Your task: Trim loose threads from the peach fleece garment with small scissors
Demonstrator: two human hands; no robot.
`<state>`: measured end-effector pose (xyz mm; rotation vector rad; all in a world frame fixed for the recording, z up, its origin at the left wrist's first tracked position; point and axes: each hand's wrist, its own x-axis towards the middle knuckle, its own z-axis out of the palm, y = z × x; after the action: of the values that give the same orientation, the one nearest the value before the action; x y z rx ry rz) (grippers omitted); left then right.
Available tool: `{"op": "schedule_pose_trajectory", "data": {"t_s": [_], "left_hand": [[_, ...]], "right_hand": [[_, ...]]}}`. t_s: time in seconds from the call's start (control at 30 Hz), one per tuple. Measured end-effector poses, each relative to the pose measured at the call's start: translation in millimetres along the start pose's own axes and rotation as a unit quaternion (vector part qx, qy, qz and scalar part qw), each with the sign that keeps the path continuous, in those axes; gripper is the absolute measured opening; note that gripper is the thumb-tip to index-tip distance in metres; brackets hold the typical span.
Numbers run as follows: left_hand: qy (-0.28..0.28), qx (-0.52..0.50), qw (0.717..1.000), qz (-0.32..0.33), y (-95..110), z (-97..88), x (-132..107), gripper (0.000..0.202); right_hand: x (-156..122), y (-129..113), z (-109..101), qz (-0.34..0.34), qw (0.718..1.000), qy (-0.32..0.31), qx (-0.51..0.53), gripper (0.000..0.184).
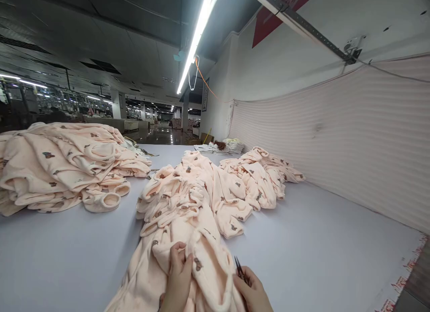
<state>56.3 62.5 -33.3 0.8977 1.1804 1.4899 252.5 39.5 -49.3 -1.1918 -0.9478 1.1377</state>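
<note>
A pale peach plush garment (161,254) with small brown animal prints lies before me, its near end running off the bottom of the view. My left hand (178,274) is closed on a fold of it, thumb and fingers pinched together beside a looped opening edge. To the right of that edge, my right hand (252,289) grips small dark thread snips (239,268), their two pointed tips directed up and slightly apart. The right fingers are at the garment's right edge; whether they also hold cloth I cannot tell.
A large heap of similar garments (60,168) lies on the left of the pale table (322,249). More such garments (258,177) lie beyond my work. White stacked items (231,146) sit at the far edge. Pinkish sheeting (336,137) covers the right wall.
</note>
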Motion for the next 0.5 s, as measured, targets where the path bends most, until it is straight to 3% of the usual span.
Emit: {"op": "schedule_pose_trajectory", "data": {"t_s": [0.1, 0.2, 0.3, 0.4, 0.5], "left_hand": [[0.008, 0.052, 0.998, 0.031, 6.8, -17.2, -3.4, 0.015], [0.004, 0.101, 0.995, 0.021, 11.1, -32.1, -12.9, 0.012], [0.049, 0.15, 0.987, 0.036, 8.0, -29.8, -28.6, 0.043], [0.071, 0.239, 0.965, 0.084, 2.8, -13.6, -42.8, 0.08], [0.051, 0.294, 0.95, 0.092, 3.3, -3.7, -46.5, 0.08]], "right_hand": [[-2.6, -1.7, 13.7, 0.009, 0.998, -0.005, 0.055, 0.046], [-7.5, -4.9, 22.6, 0.014, 0.996, -0.026, 0.086, 0.05], [-15.1, -4.2, 29.9, 0.022, 0.993, -0.04, 0.109, 0.048], [-23.6, -6.2, 37.0, 0.044, 0.988, -0.061, 0.138, 0.05], [-28.2, -18.4, 38.9, -0.031, 0.996, -0.042, 0.07, 0.041]]}}
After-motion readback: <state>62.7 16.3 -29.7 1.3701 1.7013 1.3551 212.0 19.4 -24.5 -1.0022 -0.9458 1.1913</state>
